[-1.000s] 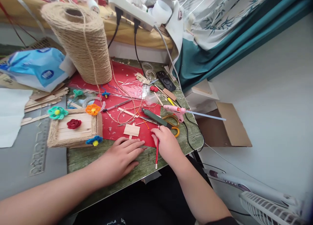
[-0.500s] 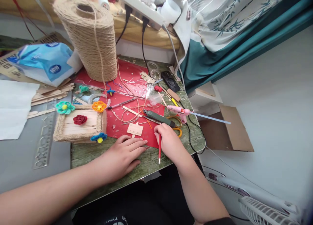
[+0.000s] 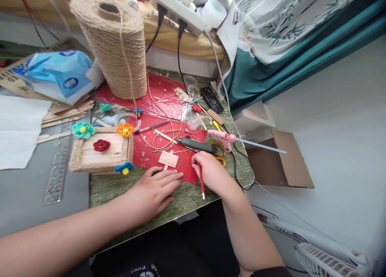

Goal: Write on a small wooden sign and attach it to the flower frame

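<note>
My left hand (image 3: 153, 190) lies flat on the green table (image 3: 114, 188) at the near edge of a red mat (image 3: 163, 108), fingers stretched toward the right. My right hand (image 3: 211, 170) is closed round a thin red pencil (image 3: 201, 184) that points down toward the table edge. A small panel of glued wooden sticks (image 3: 169, 159) lies on the mat just above my left fingers. A dark green craft knife (image 3: 197, 144) and orange-handled scissors (image 3: 221, 160) sit right behind my right hand.
A twine-wrapped stick frame with coloured flowers (image 3: 101, 152) sits left. A big jute spool (image 3: 116, 48) stands at the back, a blue tissue pack (image 3: 57, 74) beside it. A pink glue gun (image 3: 223, 137) lies at the right edge; a power strip (image 3: 177, 7) is above.
My right hand has tilted the pencil and shifted slightly; the left hand stays flat. The camera view has drifted a little.
</note>
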`<state>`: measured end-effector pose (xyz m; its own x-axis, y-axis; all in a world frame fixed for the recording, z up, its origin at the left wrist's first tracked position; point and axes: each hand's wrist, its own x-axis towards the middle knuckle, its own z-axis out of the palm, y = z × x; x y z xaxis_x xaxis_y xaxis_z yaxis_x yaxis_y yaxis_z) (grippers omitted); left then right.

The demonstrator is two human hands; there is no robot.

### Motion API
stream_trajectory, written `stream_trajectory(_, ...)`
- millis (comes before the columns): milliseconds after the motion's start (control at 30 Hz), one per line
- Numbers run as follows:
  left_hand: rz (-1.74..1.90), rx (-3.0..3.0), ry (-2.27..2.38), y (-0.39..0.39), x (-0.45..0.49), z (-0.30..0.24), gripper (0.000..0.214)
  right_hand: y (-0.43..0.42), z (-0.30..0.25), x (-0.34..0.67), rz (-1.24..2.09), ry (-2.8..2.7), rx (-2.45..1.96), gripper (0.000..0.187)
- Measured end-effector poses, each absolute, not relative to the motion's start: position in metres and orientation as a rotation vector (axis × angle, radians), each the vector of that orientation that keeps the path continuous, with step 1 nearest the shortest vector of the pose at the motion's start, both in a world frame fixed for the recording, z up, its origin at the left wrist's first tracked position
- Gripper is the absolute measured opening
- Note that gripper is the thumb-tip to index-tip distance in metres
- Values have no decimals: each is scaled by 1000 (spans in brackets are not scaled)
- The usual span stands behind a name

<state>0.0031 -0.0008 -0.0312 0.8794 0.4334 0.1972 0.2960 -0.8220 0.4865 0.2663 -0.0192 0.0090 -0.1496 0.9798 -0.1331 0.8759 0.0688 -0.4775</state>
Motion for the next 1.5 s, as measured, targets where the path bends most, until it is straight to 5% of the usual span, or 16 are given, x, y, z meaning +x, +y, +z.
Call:
stream_trajectory(1133, 445, 2570, 527, 1, 4, -31, 44, -70, -33, 282, 240, -1539, -1617, 10)
stream_trajectory(1300, 496, 2538, 416, 4, 2, -22, 30, -79, -18, 255, 358, -1404, -1574, 5)
stream_trajectory(1500, 622, 2427, 191, 7, -7, 4, 28, -118, -1, 186, 974, -1282, -1425, 8)
